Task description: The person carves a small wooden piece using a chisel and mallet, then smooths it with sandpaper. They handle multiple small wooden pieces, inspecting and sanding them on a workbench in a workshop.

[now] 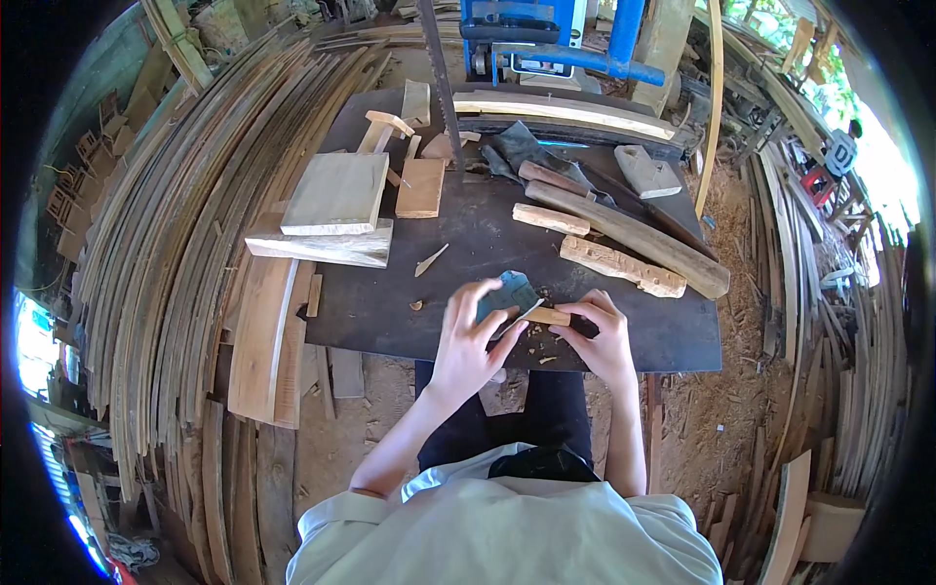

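Observation:
My left hand (470, 349) is at the front of a dark work table (468, 244), fingers curled around a thin pale strip or blade (524, 320), unclear which, beside a blue-grey flat piece (504, 290). My right hand (601, 339) pinches a small tan wooden piece (548, 317) whose left end meets the strip. Small shavings (539, 356) lie beneath and around the wood. Carved wooden bars (619, 265) and a long rough stick (643, 239) lie beyond my right hand.
Pale boards (331, 190) and a smaller block (419, 185) sit at the table's back left. A dark vertical saw-like blade (441, 68) rises behind them, near a blue metal machine (536, 44). Long timber strips (166, 253) are stacked at left, more (790, 244) at right.

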A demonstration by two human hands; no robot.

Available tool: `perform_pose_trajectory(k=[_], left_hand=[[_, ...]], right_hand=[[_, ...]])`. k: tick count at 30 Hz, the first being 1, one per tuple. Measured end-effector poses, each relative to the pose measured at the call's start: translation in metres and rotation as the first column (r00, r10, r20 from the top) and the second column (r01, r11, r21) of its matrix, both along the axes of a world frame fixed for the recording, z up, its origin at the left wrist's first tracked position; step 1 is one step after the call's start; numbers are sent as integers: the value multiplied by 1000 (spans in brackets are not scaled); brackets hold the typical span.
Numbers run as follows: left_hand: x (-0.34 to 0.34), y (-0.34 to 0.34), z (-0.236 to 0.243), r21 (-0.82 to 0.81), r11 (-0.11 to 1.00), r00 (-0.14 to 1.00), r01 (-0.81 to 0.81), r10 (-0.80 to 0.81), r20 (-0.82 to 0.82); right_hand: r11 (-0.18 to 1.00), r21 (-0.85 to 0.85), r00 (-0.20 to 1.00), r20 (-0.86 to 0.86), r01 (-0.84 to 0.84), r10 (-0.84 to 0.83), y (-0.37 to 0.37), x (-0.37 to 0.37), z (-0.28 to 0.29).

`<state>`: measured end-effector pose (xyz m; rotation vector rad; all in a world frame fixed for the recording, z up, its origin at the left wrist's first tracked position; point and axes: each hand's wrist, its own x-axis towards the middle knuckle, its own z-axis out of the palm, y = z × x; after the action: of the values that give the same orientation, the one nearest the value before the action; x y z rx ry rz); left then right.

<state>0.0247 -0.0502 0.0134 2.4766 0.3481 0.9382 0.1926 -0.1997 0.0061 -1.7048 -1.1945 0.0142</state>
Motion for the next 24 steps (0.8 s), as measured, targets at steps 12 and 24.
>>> perform_pose_trajectory(k=[12,24], left_hand=[[8,1,-1,-186,982,993,-17,38,110],[18,2,5,13,991,991,130,-129,-17]], right_hand=[[1000,0,1000,1,-9,9,0,0,0],[1000,5,1000,20,-7,7,-1,1,0]])
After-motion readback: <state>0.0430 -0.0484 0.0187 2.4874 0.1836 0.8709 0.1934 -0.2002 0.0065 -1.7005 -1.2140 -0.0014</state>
